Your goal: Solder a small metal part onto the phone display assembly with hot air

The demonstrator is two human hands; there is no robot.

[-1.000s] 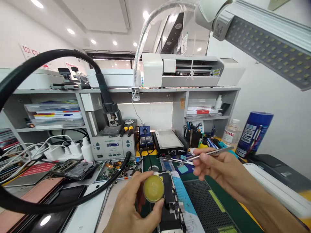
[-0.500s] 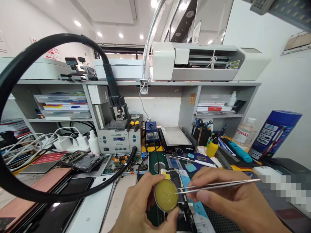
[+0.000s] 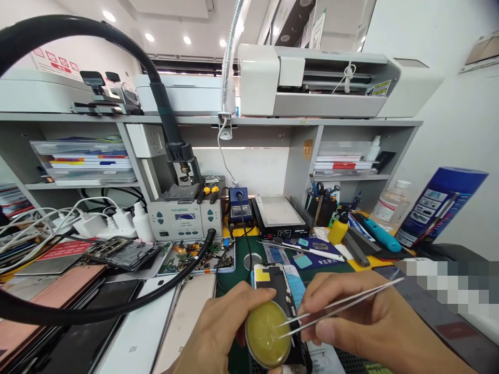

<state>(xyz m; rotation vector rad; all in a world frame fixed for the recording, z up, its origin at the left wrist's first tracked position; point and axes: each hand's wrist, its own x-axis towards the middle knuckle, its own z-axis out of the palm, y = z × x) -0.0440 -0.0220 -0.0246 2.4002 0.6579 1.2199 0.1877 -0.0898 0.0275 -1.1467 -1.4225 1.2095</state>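
My left hand [image 3: 224, 330] grips a small round tin [image 3: 268, 347] by its edge, tilted so the yellow-green paste inside faces me. In my right hand [image 3: 351, 324] is a pair of metal tweezers [image 3: 351, 303], pinched between thumb and fingers. Their two tips are slightly apart and lie over the paste; whether they dip into it is hard to tell. Behind and below the tin lies an opened phone [image 3: 275, 275] with a yellow sticker on its dark inner side. A round silver lid [image 3: 252, 261] rests on the green mat [image 3: 245, 244] beyond.
Several phones, one white [image 3: 136, 327], fill the left side under a thick black hose [image 3: 128, 311]. A parts tray [image 3: 163, 267] and a soldering station [image 3: 187, 221] stand behind. A heating plate [image 3: 278, 215], yellow bottle [image 3: 338, 228] and blue can [image 3: 440, 208] are farther right.
The tin has come lower and nearer, and looks larger. The tweezers' tips have spread and moved farther over the paste. My view has shifted slightly, showing more of the phone.
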